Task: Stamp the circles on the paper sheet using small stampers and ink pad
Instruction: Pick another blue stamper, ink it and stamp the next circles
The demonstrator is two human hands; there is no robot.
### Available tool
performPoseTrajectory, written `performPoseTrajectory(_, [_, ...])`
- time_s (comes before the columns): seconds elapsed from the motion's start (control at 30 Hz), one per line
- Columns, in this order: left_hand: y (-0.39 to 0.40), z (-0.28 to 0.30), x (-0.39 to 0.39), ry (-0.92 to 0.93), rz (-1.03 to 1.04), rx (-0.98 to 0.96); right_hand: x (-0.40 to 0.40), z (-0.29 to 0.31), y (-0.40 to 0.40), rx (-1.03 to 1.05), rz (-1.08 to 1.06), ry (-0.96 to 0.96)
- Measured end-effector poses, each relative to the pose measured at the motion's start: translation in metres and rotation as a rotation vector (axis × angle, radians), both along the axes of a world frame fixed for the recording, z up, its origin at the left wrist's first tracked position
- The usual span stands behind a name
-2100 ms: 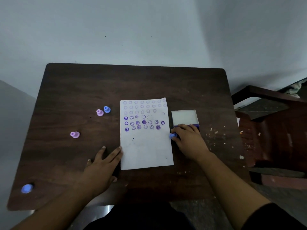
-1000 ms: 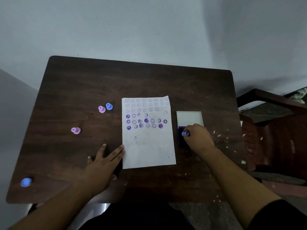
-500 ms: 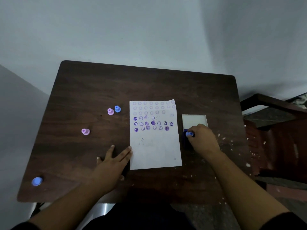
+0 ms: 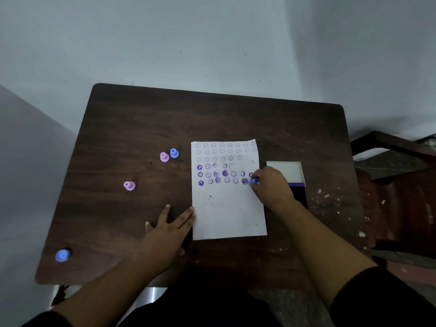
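A white paper sheet (image 4: 227, 208) lies on the dark wooden table (image 4: 132, 128), with faint circles in its top rows and several purple stamped faces below them. My right hand (image 4: 271, 186) pinches a small blue stamper (image 4: 254, 181) and holds it down at the right end of the lowest stamped row. My left hand (image 4: 168, 228) lies flat, fingers spread, its fingertips on the sheet's left edge. The ink pad (image 4: 298, 193) sits right of the sheet, partly hidden by my right hand, its white lid (image 4: 286, 169) standing open behind it.
Loose stampers stand left of the sheet: a pink one (image 4: 164, 156) beside a blue one (image 4: 174, 153), another pink one (image 4: 129, 185) further left, and a blue one (image 4: 62, 255) at the table's near left corner. A dark wooden chair (image 4: 398, 185) stands close on the right.
My right hand has carried the blue stamper from the ink pad leftward onto the paper's lowest stamped row. My left hand stays flat at the sheet's edge.
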State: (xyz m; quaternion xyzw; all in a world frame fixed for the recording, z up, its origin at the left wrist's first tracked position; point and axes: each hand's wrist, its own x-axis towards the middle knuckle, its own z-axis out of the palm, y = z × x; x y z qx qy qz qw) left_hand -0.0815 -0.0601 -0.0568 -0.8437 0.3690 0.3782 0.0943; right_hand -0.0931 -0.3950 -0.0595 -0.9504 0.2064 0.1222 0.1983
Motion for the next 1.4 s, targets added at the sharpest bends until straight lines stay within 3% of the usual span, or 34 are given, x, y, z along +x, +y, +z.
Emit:
performPoseTrajectory(0.8, [-0.001,0.0,0.0,-0.001,-0.007,-0.006,0.01,0.011,0.007,-0.021,-0.01,0.133])
performPoseTrajectory(1.0, [0.003,-0.009,-0.001,-0.012,0.012,-0.036,-0.001,0.037,-0.027,-0.074,-0.26,-0.099])
performPoseTrajectory(1.1, [0.005,-0.015,-0.002,-0.031,0.003,-0.05,0.004,0.046,-0.034,-0.073,-0.343,-0.109])
performPoseTrajectory(1.4, [0.001,-0.002,0.002,0.03,0.016,-0.053,0.066,0.037,0.082,-0.005,0.023,-0.115])
